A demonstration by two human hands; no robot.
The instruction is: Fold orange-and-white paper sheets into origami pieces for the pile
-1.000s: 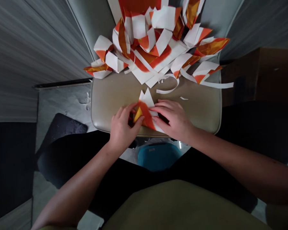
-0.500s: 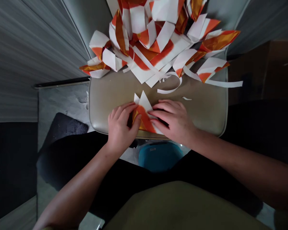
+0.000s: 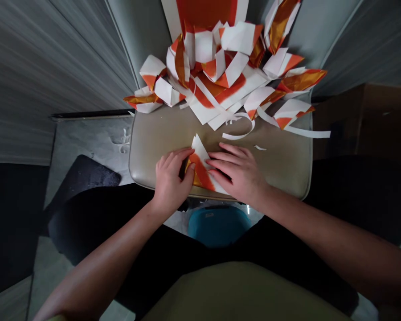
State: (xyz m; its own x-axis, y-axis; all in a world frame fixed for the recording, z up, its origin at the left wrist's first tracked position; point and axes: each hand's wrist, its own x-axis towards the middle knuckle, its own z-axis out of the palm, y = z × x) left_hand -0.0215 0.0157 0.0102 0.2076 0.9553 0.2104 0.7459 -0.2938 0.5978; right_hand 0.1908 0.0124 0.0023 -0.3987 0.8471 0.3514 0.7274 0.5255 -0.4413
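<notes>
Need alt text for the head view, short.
Seen from above, a person's left hand and right hand press a folded orange-and-white paper piece flat on the near edge of a beige padded seat. A pile of similar folded papers and loose white strips fills the far side; a teal bin sits below.

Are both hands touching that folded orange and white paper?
Touching. The head view shows the left hand and right hand pressing fingers flat on the folded paper.
</notes>
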